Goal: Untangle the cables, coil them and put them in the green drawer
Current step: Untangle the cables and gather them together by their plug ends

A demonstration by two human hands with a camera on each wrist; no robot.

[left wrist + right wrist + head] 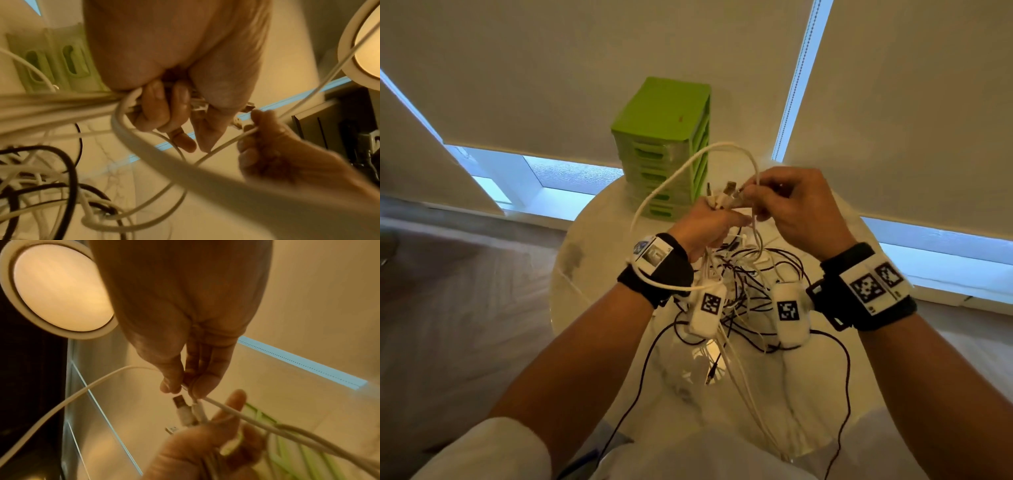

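A tangle of black and white cables (746, 284) lies on the round white table (592, 253) below my raised hands. My left hand (709, 222) grips a bundle of white cable ends (131, 104), with USB plugs (182, 407) sticking out of the fist. My right hand (791, 205) pinches one thin white cable (222, 408) between thumb and fingertips, just beside the left fist. A white loop (722, 150) arches up in front of the green drawer unit (664, 144), which stands at the table's far edge with its drawers closed.
Roller blinds (585, 68) cover the windows behind the table. A black cable (846, 377) hangs off the table's near edge toward my lap. A round ceiling lamp (57, 292) shows in the right wrist view.
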